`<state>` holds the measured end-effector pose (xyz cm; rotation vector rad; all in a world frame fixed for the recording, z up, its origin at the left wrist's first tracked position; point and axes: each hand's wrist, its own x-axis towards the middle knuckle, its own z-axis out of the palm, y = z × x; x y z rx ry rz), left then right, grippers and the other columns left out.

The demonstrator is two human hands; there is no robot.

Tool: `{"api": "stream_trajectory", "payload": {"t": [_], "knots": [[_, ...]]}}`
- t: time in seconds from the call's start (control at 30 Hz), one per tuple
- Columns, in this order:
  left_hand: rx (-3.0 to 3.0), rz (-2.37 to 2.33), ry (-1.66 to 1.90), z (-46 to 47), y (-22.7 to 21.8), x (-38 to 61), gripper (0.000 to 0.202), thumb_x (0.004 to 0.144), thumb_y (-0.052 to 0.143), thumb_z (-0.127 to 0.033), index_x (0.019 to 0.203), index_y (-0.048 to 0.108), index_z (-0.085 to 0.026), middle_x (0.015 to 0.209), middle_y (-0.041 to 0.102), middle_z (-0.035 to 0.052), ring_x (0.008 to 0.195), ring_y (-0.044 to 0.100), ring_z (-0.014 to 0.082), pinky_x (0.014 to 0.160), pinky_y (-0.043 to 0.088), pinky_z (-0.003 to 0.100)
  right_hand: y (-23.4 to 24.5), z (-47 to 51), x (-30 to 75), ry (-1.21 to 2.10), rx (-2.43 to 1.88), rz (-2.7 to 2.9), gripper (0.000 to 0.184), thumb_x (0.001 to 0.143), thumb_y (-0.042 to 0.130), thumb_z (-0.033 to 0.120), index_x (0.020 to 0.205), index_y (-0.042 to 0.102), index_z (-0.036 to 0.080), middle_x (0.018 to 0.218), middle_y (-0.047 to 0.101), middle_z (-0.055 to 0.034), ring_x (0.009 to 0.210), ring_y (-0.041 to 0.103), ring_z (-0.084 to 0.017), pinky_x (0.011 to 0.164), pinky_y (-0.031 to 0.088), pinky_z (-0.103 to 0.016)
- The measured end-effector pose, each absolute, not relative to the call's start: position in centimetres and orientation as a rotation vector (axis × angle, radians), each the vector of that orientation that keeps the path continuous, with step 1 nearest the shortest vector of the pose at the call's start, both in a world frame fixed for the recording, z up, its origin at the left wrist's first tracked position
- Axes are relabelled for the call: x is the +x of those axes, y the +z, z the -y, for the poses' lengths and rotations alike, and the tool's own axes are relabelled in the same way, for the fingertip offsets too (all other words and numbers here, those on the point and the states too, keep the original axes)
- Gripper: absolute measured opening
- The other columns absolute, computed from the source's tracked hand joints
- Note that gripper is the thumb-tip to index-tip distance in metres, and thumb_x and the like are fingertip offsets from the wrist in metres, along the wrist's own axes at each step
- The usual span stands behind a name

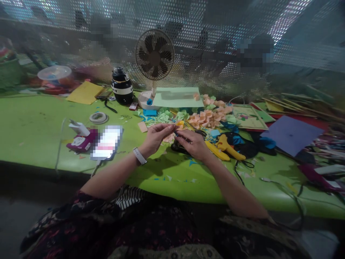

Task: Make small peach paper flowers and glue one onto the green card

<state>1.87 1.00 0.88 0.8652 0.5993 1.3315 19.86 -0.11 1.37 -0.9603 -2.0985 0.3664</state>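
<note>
My left hand (159, 136) is closed, thumb and fingertips pinching a small yellow-orange paper piece (179, 124), which looks folded. Close beside it, my right hand (193, 143) has its fingers curled inward; whatever they grip is hidden. Both hands hover just above the front of a heap of peach paper flowers (206, 118) and green paper bits (165, 116). Under the right hand lies a dark object (178, 149), mostly covered. A yellow glue gun (228, 146) lies right of that hand.
Left of my arm are a lit phone (106, 143), a purple case (83, 142) and a tape roll (98, 117). Behind stand a black jug (122, 88) and a fan (155, 55). Rightward lie a purple paper sheet (292, 133), thin sticks (304, 104) and a cable (283, 185).
</note>
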Motion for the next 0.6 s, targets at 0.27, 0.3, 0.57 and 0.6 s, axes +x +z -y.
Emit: {"api": "stream_trajectory", "payload": {"t": [0.27, 0.3, 0.57, 0.6], "knots": [[0.903, -0.638, 1.364, -0.9, 0.8, 1.8, 0.031, 0.057, 0.093, -0.038, 0.066, 0.072, -0.018, 0.075, 0.075, 0.0008, 0.079, 0.070, 0.0140, 0.086, 0.053, 0.030, 1.9, 1.0, 19.2, 0.456, -1.074, 2.096, 0.036, 0.090, 0.065, 0.043, 0.117, 0.067, 0.020, 0.086, 0.073, -0.0051, 0.068, 0.066, -0.018, 0.067, 0.054, -0.032], [0.907, -0.641, 1.373, -0.9, 0.8, 1.8, 0.031, 0.057, 0.093, -0.037, 0.064, 0.071, -0.017, 0.074, 0.075, 0.0003, 0.079, 0.070, 0.0136, 0.085, 0.053, 0.029, 1.9, 1.1, 19.1, 0.449, -1.087, 2.079, 0.035, 0.090, 0.065, 0.042, 0.116, 0.067, 0.021, 0.084, 0.072, -0.0042, 0.067, 0.065, -0.018, 0.067, 0.053, -0.031], [0.955, -0.610, 1.353, -1.1, 0.3, 1.9, 0.027, 0.062, 0.090, -0.038, 0.078, 0.078, -0.019, 0.088, 0.078, 0.0032, 0.086, 0.072, 0.0143, 0.091, 0.052, 0.030, 2.1, 0.7, 19.4, 0.388, -1.052, 2.000, 0.021, 0.096, 0.055, 0.040, 0.095, 0.068, 0.023, 0.090, 0.073, -0.0052, 0.084, 0.068, -0.021, 0.077, 0.053, -0.033], [0.963, -0.603, 1.352, -1.1, 0.3, 1.9, 0.027, 0.063, 0.090, -0.038, 0.078, 0.078, -0.020, 0.088, 0.079, 0.0032, 0.086, 0.072, 0.0143, 0.091, 0.053, 0.030, 2.2, 0.7, 19.4, 0.413, -1.050, 2.001, 0.022, 0.096, 0.055, 0.041, 0.094, 0.068, 0.023, 0.089, 0.073, -0.0049, 0.085, 0.069, -0.021, 0.076, 0.053, -0.033]]}}
